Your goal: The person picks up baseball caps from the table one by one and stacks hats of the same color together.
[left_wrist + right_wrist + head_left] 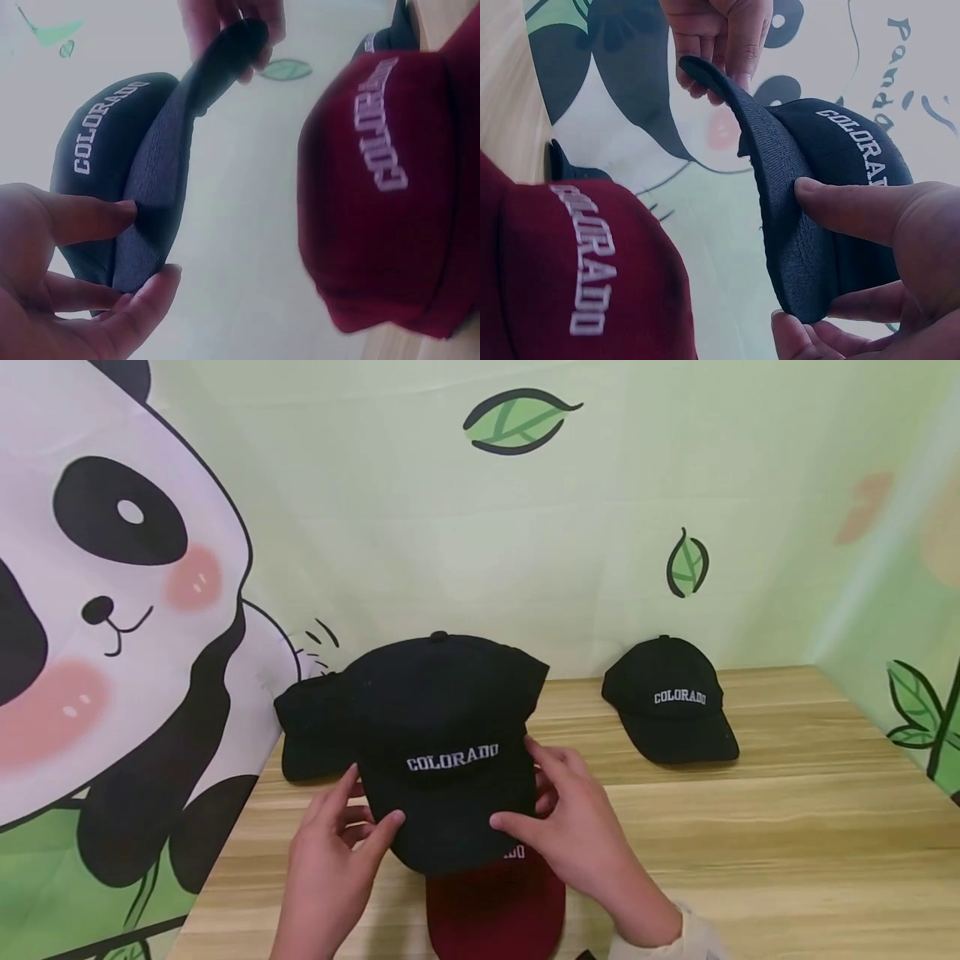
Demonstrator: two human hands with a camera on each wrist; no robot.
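A black baseball cap (450,710) with white COLORADO lettering is held up between both hands, its brim toward the person. My left hand (333,843) pinches the left side of the brim, thumb on top and fingers beneath, as the left wrist view shows. On the opposite side my right hand (577,827) grips the brim the same way, seen close in the right wrist view. Below the held cap is a dark red cap (498,910), also lettered; the black cap covers much of it in the head view. Both wrist views show the red cap (375,195) apart from the held one.
Another black COLORADO cap (667,706) sits at the back right of the wooden table (787,827). A further black cap (315,735) lies at the back left, partly hidden behind the held cap. A cloth backdrop (375,527) with a panda and leaves rises behind the table.
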